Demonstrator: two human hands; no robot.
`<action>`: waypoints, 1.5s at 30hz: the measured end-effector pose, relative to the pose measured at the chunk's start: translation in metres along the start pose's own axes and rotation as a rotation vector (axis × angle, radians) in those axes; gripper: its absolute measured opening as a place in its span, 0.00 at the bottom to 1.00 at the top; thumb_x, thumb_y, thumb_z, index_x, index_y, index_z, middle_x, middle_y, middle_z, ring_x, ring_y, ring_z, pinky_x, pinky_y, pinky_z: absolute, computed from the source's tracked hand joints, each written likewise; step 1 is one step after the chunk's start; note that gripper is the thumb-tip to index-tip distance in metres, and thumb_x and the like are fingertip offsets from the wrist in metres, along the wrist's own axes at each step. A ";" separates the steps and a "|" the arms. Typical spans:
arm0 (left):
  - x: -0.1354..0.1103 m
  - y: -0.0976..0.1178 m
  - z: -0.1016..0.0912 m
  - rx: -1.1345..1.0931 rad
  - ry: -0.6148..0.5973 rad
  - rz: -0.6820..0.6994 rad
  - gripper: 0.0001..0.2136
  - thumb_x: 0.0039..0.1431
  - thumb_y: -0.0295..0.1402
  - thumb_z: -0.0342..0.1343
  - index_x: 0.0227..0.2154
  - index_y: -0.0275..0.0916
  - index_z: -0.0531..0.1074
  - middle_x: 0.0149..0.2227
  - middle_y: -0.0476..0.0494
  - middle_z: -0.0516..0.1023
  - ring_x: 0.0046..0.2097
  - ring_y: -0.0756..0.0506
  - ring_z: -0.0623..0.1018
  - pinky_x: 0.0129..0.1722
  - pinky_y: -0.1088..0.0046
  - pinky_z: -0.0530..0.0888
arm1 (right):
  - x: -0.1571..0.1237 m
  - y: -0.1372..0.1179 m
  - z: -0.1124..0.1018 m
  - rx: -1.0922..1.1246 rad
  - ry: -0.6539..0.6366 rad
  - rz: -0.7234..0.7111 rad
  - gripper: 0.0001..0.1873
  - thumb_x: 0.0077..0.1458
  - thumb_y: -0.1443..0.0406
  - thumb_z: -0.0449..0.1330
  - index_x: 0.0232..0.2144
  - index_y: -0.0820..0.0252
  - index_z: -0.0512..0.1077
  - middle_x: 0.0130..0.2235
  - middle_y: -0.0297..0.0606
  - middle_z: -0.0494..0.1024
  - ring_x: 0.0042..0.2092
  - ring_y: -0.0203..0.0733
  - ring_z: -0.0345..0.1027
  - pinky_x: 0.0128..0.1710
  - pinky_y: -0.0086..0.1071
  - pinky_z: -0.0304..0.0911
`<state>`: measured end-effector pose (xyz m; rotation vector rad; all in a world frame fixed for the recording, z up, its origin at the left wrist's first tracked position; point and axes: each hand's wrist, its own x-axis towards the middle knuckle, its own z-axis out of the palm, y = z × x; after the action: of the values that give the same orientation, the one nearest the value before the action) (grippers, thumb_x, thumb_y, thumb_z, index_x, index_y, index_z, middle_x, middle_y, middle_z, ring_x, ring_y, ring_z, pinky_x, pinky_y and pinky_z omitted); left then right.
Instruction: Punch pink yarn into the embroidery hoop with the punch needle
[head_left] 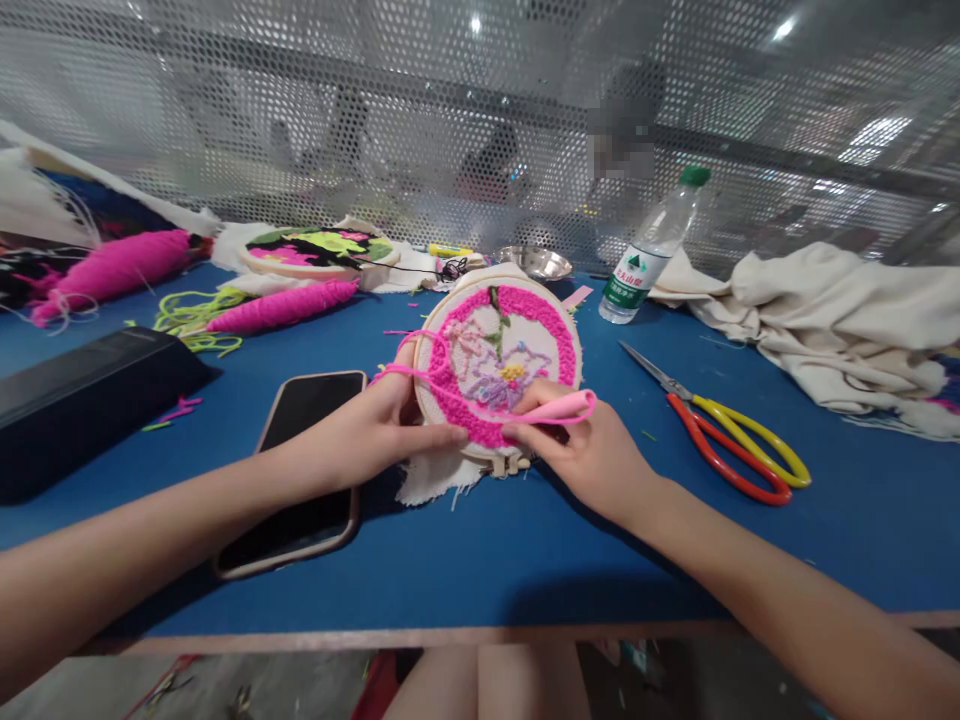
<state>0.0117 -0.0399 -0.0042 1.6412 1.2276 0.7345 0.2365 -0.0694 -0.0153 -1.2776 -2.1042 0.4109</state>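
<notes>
- The left hand (382,425) grasps the embroidery hoop (499,355) at its lower left rim. One digit lies along the front of the frame and the rest curl behind it.
- A strand of pink yarn (420,372) loops over those fingers and runs onto the stitched face.
- The right hand (585,450) is closed on a pink punch needle (559,408), pinched between thumb and forefinger. The tool lies across the lower right of the hoop (its tip is hidden by the fingers).
- The hoop is tilted up from the blue table (487,540) near the middle, between the two hands. Spare cream fabric hangs under its lower edge. Its face shows a thick pink ring around a flower in lilac, pale pink, yellow and green.
- A phone (300,470) lies screen up and dark just left of the hoop, partly under the left wrist.
- Scissors (731,440) with red and yellow handles lie to the right of the right hand, apart from it.
- Behind them stands a water bottle (649,255) with a green cap, next to a heap of cream cloth (840,320).
- On the left are a black box (82,395), a pink skein (281,307), neon green yarn (191,320) and a second hoop (319,250).
- A metal dish (536,262) sits behind the held hoop.
</notes>
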 end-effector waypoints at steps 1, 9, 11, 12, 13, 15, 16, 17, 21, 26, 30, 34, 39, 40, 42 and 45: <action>0.001 0.000 0.000 -0.017 -0.050 -0.007 0.15 0.42 0.40 0.67 0.26 0.37 0.70 0.22 0.50 0.69 0.27 0.47 0.69 0.24 0.73 0.65 | 0.000 0.000 0.000 -0.019 0.000 -0.013 0.09 0.60 0.60 0.56 0.30 0.58 0.69 0.30 0.33 0.73 0.31 0.36 0.65 0.33 0.30 0.58; 0.010 0.001 0.001 -0.371 -0.058 -0.109 0.12 0.48 0.38 0.64 0.21 0.36 0.70 0.22 0.46 0.75 0.23 0.49 0.71 0.24 0.73 0.68 | 0.003 -0.007 -0.002 0.137 -0.012 -0.058 0.15 0.64 0.62 0.51 0.26 0.59 0.67 0.31 0.33 0.72 0.33 0.35 0.66 0.36 0.31 0.60; 0.009 0.000 0.001 -0.367 -0.060 -0.095 0.12 0.49 0.38 0.63 0.20 0.37 0.69 0.19 0.48 0.72 0.23 0.50 0.71 0.23 0.75 0.68 | 0.002 -0.009 0.000 0.157 -0.030 -0.073 0.11 0.63 0.63 0.53 0.28 0.59 0.67 0.33 0.34 0.72 0.35 0.35 0.67 0.37 0.31 0.61; 0.008 0.000 0.001 -0.343 -0.077 -0.074 0.13 0.49 0.38 0.63 0.19 0.37 0.67 0.18 0.50 0.70 0.23 0.51 0.70 0.23 0.76 0.67 | 0.001 -0.009 0.001 0.162 -0.031 -0.073 0.09 0.62 0.63 0.54 0.29 0.59 0.68 0.34 0.34 0.73 0.35 0.36 0.67 0.37 0.31 0.61; 0.008 0.000 0.002 -0.313 -0.100 -0.052 0.13 0.48 0.37 0.63 0.19 0.37 0.65 0.17 0.52 0.68 0.22 0.52 0.69 0.23 0.76 0.67 | 0.000 -0.010 0.002 0.167 -0.021 -0.070 0.08 0.61 0.63 0.55 0.30 0.59 0.68 0.33 0.34 0.73 0.35 0.36 0.67 0.36 0.30 0.61; 0.006 0.002 0.004 -0.267 -0.145 -0.021 0.13 0.45 0.35 0.66 0.24 0.38 0.64 0.17 0.55 0.68 0.21 0.53 0.67 0.24 0.76 0.68 | -0.001 -0.011 0.003 0.161 0.015 -0.060 0.08 0.60 0.62 0.57 0.30 0.59 0.68 0.31 0.33 0.72 0.33 0.35 0.66 0.34 0.29 0.60; 0.005 0.003 0.005 -0.263 -0.155 -0.014 0.15 0.43 0.33 0.67 0.27 0.39 0.64 0.19 0.56 0.70 0.21 0.53 0.68 0.25 0.76 0.69 | -0.001 -0.010 0.003 0.153 0.030 -0.064 0.09 0.59 0.61 0.58 0.28 0.59 0.68 0.30 0.32 0.72 0.32 0.34 0.66 0.33 0.29 0.60; 0.005 0.004 0.006 -0.271 -0.149 -0.004 0.18 0.41 0.31 0.68 0.31 0.40 0.64 0.21 0.57 0.72 0.22 0.52 0.70 0.26 0.75 0.70 | -0.002 -0.010 0.003 0.143 0.042 -0.071 0.10 0.59 0.62 0.58 0.27 0.59 0.68 0.29 0.31 0.71 0.31 0.33 0.66 0.33 0.29 0.59; 0.004 0.005 0.009 -0.309 -0.070 0.068 0.24 0.40 0.28 0.68 0.39 0.41 0.63 0.29 0.54 0.76 0.29 0.49 0.76 0.31 0.73 0.73 | -0.003 -0.007 0.001 0.127 0.046 -0.145 0.12 0.61 0.63 0.56 0.26 0.61 0.70 0.30 0.34 0.72 0.32 0.33 0.67 0.33 0.28 0.60; 0.006 0.003 0.006 -0.182 -0.095 0.073 0.10 0.43 0.30 0.67 0.25 0.37 0.69 0.26 0.50 0.76 0.29 0.48 0.75 0.28 0.75 0.71 | -0.005 -0.008 0.000 0.125 0.150 -0.126 0.12 0.61 0.63 0.56 0.26 0.61 0.72 0.33 0.35 0.74 0.34 0.34 0.69 0.34 0.28 0.62; 0.008 -0.001 0.004 -0.078 -0.126 0.010 0.13 0.46 0.34 0.65 0.17 0.37 0.66 0.16 0.52 0.69 0.20 0.52 0.67 0.20 0.76 0.62 | -0.006 -0.010 0.000 0.126 0.227 -0.121 0.11 0.60 0.64 0.57 0.25 0.60 0.70 0.31 0.34 0.75 0.33 0.34 0.70 0.34 0.28 0.63; 0.009 -0.007 0.003 0.001 -0.095 0.010 0.16 0.46 0.37 0.65 0.15 0.38 0.65 0.15 0.51 0.68 0.19 0.51 0.66 0.18 0.76 0.58 | -0.006 -0.009 -0.002 0.104 0.262 -0.159 0.11 0.59 0.65 0.58 0.24 0.58 0.68 0.29 0.32 0.76 0.34 0.35 0.71 0.34 0.28 0.64; 0.010 -0.009 0.003 -0.028 -0.116 0.034 0.14 0.46 0.36 0.64 0.17 0.38 0.66 0.16 0.51 0.70 0.20 0.50 0.67 0.19 0.76 0.59 | -0.005 -0.008 -0.004 0.092 0.260 -0.150 0.10 0.59 0.65 0.58 0.25 0.58 0.69 0.29 0.32 0.77 0.33 0.35 0.71 0.34 0.29 0.64; 0.010 -0.008 0.003 -0.040 -0.114 0.037 0.13 0.46 0.36 0.64 0.17 0.38 0.66 0.16 0.51 0.69 0.20 0.51 0.67 0.19 0.76 0.60 | -0.005 -0.008 -0.004 0.093 0.258 -0.151 0.10 0.59 0.66 0.58 0.25 0.58 0.68 0.29 0.33 0.77 0.33 0.35 0.70 0.34 0.29 0.64; 0.010 -0.007 0.004 -0.060 -0.115 0.047 0.12 0.46 0.34 0.64 0.17 0.38 0.66 0.16 0.51 0.69 0.20 0.51 0.67 0.19 0.76 0.60 | -0.006 -0.008 -0.005 0.098 0.250 -0.160 0.10 0.59 0.66 0.58 0.25 0.58 0.68 0.29 0.33 0.76 0.33 0.35 0.70 0.33 0.29 0.64; 0.010 -0.006 0.003 -0.081 -0.116 0.072 0.10 0.46 0.32 0.64 0.19 0.38 0.68 0.17 0.53 0.70 0.21 0.51 0.67 0.21 0.77 0.63 | -0.007 -0.009 -0.006 0.102 0.238 -0.194 0.10 0.59 0.68 0.56 0.24 0.58 0.67 0.29 0.33 0.74 0.32 0.35 0.69 0.32 0.29 0.63</action>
<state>0.0156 -0.0309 -0.0116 1.6448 1.0488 0.7140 0.2365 -0.0798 -0.0088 -1.0004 -1.9560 0.2638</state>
